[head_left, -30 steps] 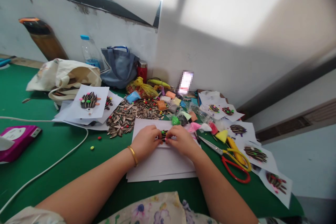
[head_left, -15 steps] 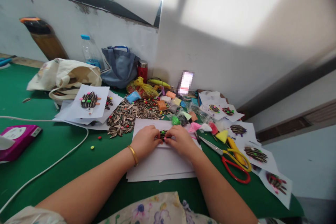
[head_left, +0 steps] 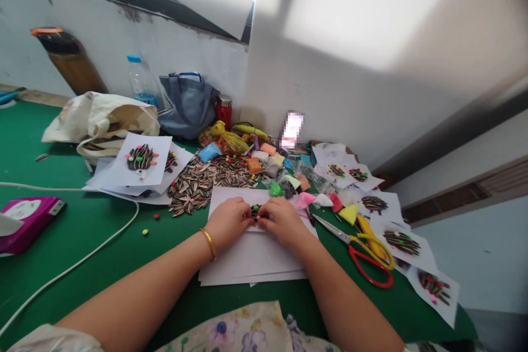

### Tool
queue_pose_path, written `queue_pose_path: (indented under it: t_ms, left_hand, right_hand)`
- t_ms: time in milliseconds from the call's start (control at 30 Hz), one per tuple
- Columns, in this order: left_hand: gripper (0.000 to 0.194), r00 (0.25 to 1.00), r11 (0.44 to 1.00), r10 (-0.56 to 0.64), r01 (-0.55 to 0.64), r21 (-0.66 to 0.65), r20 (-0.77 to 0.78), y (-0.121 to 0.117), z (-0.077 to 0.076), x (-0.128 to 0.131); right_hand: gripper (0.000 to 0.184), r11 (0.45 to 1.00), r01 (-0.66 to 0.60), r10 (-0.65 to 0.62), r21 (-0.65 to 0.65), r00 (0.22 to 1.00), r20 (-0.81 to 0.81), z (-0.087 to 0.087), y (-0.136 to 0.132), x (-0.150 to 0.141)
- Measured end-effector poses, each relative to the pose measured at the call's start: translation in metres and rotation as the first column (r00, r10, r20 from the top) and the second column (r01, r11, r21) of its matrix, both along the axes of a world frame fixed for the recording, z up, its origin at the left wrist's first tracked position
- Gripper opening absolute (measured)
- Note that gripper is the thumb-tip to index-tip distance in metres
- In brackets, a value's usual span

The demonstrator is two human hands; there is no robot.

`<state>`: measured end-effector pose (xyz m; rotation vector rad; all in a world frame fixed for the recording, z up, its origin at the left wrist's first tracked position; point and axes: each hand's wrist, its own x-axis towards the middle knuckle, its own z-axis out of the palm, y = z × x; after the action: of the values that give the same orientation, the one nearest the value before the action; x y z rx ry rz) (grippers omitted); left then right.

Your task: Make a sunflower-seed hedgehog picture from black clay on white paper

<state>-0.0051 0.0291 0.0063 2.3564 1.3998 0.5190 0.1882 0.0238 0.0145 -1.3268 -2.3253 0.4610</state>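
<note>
My left hand (head_left: 227, 220) and my right hand (head_left: 284, 221) rest close together on a stack of white paper (head_left: 251, 261) lying on the green table (head_left: 103, 242). Both hands have their fingers curled and pinched around a small dark seed-and-clay figure (head_left: 256, 212) on the top sheet. Only a sliver of the figure shows between the fingertips. A gold bangle (head_left: 209, 244) circles my left wrist. A heap of striped sunflower seeds (head_left: 206, 179) lies just beyond the paper.
Red-and-yellow scissors (head_left: 363, 256) lie right of the paper. Finished seed figures on white sheets (head_left: 142, 160) sit left and along the right edge (head_left: 402, 242). Small clay bags (head_left: 280, 173), a cloth bag (head_left: 101, 118), blue bag (head_left: 187, 104), bottle (head_left: 140, 80), white cable (head_left: 82, 258) and pink packet (head_left: 25, 220) surround them.
My fingertips have closed in slightly over the figure, so less of it shows. Arms and everything else on the table are unmoved.
</note>
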Motion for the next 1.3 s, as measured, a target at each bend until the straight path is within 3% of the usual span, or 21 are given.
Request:
queue_pose_path:
  t_ms: [133,267,367,467,567,800,900,1100,1300]
  left_hand:
    - [0.014,0.999,1.000,0.004,-0.003,-0.023,0.039,0.000,0.001,-0.001]
    - [0.011,0.996,0.999,0.007,-0.002,-0.051,0.088,0.001,0.003,-0.003]
    - [0.007,0.994,0.998,0.022,-0.015,-0.059,0.106,0.003,0.005,-0.005]
    - [0.009,0.993,0.997,0.049,-0.041,-0.069,0.107,0.004,0.007,-0.006]
    - [0.011,0.992,0.996,0.063,-0.056,-0.062,0.111,0.005,0.009,-0.006]
    - [0.011,0.989,0.996,0.079,-0.073,-0.049,0.128,0.005,0.009,-0.005]
    - [0.012,0.987,0.996,0.082,-0.075,-0.052,0.140,0.005,0.008,-0.005]
    - [0.014,0.985,0.996,0.079,-0.073,-0.043,0.156,0.005,0.005,-0.005]
    - [0.016,0.984,0.996,0.076,-0.070,-0.046,0.160,0.005,0.006,-0.005]
  right_hand:
    - [0.012,1.000,0.021,-0.021,0.023,1.000,-0.020,0.002,0.005,0.009]
    - [0.013,0.981,0.170,-0.166,0.095,0.985,-0.050,0.005,0.013,0.024]
    - [0.018,0.925,0.322,-0.324,0.201,0.946,-0.024,0.007,0.018,0.038]
    - [0.022,0.833,0.461,-0.492,0.308,0.870,0.030,0.009,0.023,0.054]
    - [0.026,0.750,0.571,-0.623,0.333,0.779,0.066,0.012,0.028,0.070]
    - [0.032,0.683,0.666,-0.719,0.300,0.684,0.119,0.009,0.041,0.099]
    - [0.033,0.689,0.673,-0.718,0.270,0.685,0.124,0.005,0.048,0.106]
    - [0.041,0.801,0.592,-0.598,0.091,0.783,0.172,0.003,0.059,0.107]
    - [0.045,0.763,0.644,-0.640,0.059,0.740,0.205,0.003,0.058,0.104]
